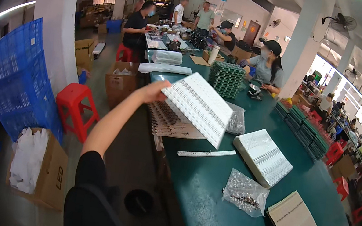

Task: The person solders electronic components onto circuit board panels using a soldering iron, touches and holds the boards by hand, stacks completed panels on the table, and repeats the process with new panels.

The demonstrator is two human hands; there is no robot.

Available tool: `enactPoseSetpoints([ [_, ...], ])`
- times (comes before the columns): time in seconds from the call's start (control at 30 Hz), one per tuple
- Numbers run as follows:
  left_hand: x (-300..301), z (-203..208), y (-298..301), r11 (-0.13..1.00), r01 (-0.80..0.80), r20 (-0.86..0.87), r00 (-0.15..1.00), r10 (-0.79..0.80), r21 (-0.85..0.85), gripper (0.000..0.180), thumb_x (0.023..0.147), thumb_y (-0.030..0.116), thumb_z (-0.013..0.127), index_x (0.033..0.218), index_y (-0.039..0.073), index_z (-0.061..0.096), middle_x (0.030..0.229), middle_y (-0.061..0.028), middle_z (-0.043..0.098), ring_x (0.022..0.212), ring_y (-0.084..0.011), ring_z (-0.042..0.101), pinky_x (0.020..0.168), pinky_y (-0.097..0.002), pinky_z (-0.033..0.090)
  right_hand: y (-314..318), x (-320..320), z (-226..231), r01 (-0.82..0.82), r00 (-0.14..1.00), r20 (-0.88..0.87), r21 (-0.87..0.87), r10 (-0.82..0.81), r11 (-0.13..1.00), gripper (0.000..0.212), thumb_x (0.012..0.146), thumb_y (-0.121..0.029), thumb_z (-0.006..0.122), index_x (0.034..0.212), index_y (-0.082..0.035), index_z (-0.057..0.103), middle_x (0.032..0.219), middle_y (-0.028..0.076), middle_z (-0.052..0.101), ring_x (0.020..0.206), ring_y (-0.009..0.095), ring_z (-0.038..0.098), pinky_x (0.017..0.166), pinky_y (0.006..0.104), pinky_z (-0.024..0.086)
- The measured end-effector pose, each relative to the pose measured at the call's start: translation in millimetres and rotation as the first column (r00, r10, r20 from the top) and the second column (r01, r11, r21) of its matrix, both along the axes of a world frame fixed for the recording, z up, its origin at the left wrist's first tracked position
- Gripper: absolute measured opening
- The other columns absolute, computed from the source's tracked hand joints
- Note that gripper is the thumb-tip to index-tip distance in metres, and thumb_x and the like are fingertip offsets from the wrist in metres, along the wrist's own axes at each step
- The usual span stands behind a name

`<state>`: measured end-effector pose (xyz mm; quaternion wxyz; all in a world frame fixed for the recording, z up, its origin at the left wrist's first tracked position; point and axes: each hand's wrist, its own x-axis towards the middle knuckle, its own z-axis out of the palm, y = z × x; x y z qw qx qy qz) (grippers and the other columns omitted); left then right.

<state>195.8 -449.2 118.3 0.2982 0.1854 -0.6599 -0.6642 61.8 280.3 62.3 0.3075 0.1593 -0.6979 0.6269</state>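
Observation:
My left hand (153,92) reaches out over the table's near left edge, its fingers closed on the left corner of a white panel (198,106). The panel is tilted and raised above the table, with rows of small marks and a darker band across it. Partly under it lies another sheet (172,123) with rows of small dark parts. To the right sits a thick stack of similar white panels (263,157). A narrow white strip (207,153) lies just below the raised panel. My right hand is not in view.
The green table (197,186) also bears a clear bag of small parts (246,194), brown cards (294,221) and a stack of green trays (225,80). A co-worker (268,67) sits across. A red stool (78,108), blue crates (24,74) and a carton (50,173) stand left.

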Motion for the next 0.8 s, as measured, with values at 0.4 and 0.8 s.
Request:
enactPoseSetpoints([
  [0.4, 6.6, 0.7, -115.0, 0.904, -0.320, 0.340, 0.915, 0.217, 0.284, 0.018, 0.081, 0.020, 0.067, 0.079, 0.005, 0.056, 0.064, -0.0008, 0.054, 0.042, -0.0040, 0.032, 0.035, -0.0196, 0.022, 41.0, 11.8, -33.5, 0.099, 0.987, 0.132, -0.028, -0.094, 0.995, 0.016, 0.095, 0.000, 0.056, 0.102, -0.005, 0.043, 0.098, 0.014, 0.058, 0.086, 0.021, 0.056, 0.081, 0.0298, 0.050],
  [0.8, -8.4, 51.6, 85.1, 0.880, -0.448, -0.476, 0.816, 0.329, -0.159, 0.036, 0.100, 0.010, 0.044, 0.133, 0.003, 0.054, 0.079, 0.0049, 0.045, 0.061, 0.0009, 0.031, 0.049, -0.0159, 0.024, 72.7, -22.2, -29.9, 0.107, 0.960, 0.240, 0.153, -0.142, 0.982, 0.014, 0.100, -0.012, 0.051, 0.110, -0.003, 0.049, 0.103, 0.012, 0.062, 0.090, 0.016, 0.059, 0.077, 0.0288, 0.048],
])
